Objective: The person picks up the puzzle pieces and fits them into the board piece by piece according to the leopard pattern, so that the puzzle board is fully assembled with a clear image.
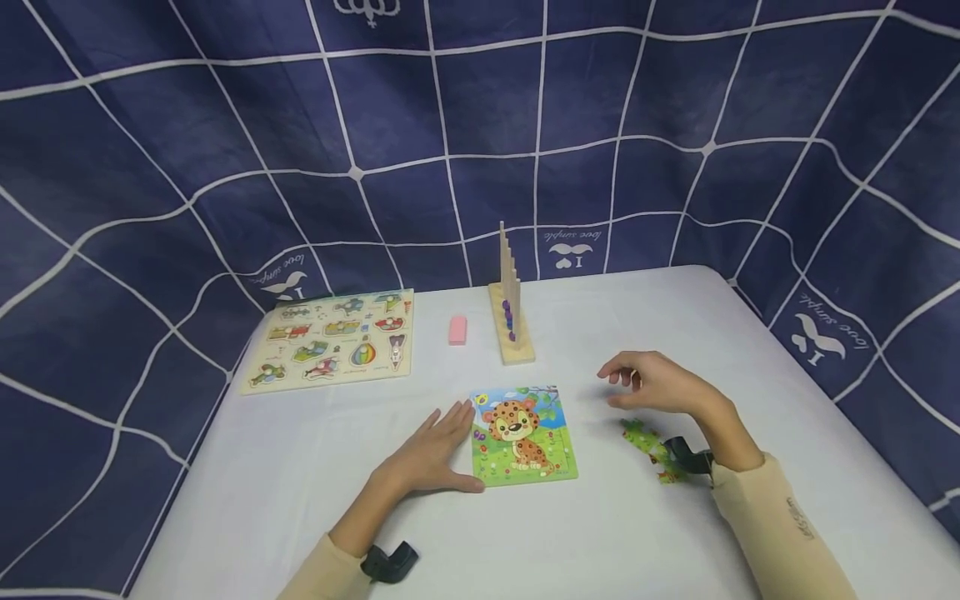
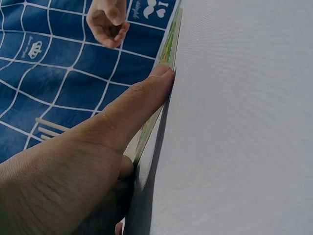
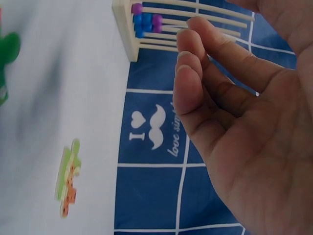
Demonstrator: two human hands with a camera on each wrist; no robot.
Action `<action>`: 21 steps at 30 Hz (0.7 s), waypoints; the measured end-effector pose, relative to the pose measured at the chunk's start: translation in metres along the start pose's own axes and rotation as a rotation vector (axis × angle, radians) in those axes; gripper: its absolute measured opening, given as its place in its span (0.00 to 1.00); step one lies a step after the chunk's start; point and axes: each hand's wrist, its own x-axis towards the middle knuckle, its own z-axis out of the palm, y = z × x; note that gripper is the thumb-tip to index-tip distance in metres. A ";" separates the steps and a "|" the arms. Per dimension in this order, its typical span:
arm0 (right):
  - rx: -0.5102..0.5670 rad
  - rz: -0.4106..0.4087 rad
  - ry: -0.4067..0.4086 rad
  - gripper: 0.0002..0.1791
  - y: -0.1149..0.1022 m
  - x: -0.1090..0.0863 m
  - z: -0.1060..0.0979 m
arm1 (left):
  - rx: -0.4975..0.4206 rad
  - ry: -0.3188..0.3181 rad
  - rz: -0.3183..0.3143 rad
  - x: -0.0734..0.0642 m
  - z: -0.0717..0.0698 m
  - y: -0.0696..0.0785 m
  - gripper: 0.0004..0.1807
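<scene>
A square leopard puzzle board [image 1: 522,435] lies face up on the white table. My left hand [image 1: 429,457] rests at its left side, fingers spread and thumb at the lower left corner; in the left wrist view the thumb [image 2: 142,100] lies along the board's edge [image 2: 169,44]. To the right of the board, my right hand [image 1: 656,383] hovers over the table with loosely bent fingers and nothing in them. Loose green puzzle pieces [image 1: 645,440] lie beneath the right wrist, partly hidden by it. The right wrist view shows a green and orange puzzle piece [image 3: 67,178] on the table.
Behind the puzzle stands a wooden peg rack [image 1: 517,352] with upright rods and purple and blue beads. A pink block [image 1: 457,330] lies left of it. A wooden knob-puzzle board of vehicles [image 1: 337,342] sits at the back left. Dark blue checked cloth [image 1: 480,125] hangs around the table.
</scene>
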 end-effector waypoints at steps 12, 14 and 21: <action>0.047 -0.060 -0.020 0.19 0.015 -0.011 0.003 | -0.005 0.009 0.004 0.000 -0.003 0.000 0.67; 0.066 -0.065 -0.044 0.20 0.019 -0.013 0.006 | -0.013 0.008 0.007 0.000 -0.003 0.000 0.67; 0.086 0.001 -0.124 0.23 0.031 -0.021 0.018 | -0.020 0.001 0.007 -0.002 -0.002 0.001 0.67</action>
